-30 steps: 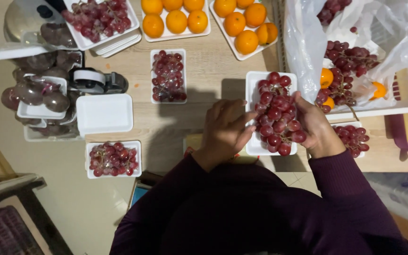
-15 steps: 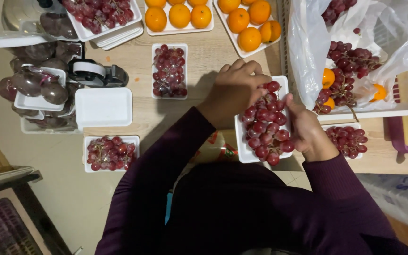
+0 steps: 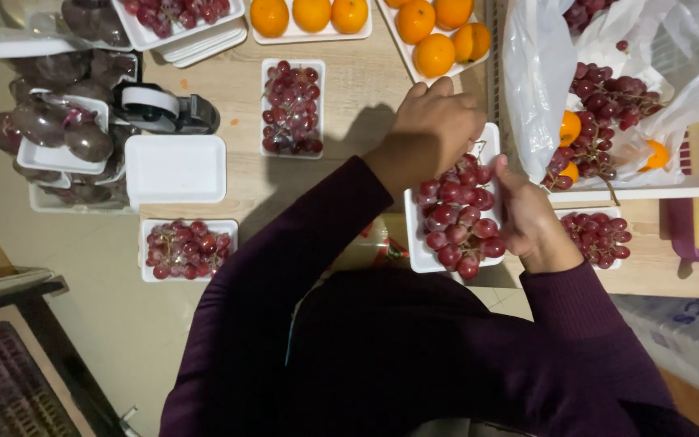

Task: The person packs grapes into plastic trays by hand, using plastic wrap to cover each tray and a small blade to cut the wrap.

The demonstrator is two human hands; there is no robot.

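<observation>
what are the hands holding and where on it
Both hold the white foam tray of red grapes: the left hand at its far end over the grapes, the right hand along its right edge.

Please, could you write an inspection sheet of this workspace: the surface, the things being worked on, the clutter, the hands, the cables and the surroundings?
Surface: wooden table, crowded with trays.
Job's things: white tray heaped with red grapes, in front of the person.
Clutter: two more grape trays; an empty tray; oranges on trays at the far edge; a tape dispenser; wrapped trays stacked at left; a white basket with a plastic bag of grapes and oranges.
Hands: left hand rests over the far end of the grapes; right hand has its grip on the tray's right side.
Cables: nothing seen.
Surroundings: pale floor; dark crate at lower left.
</observation>
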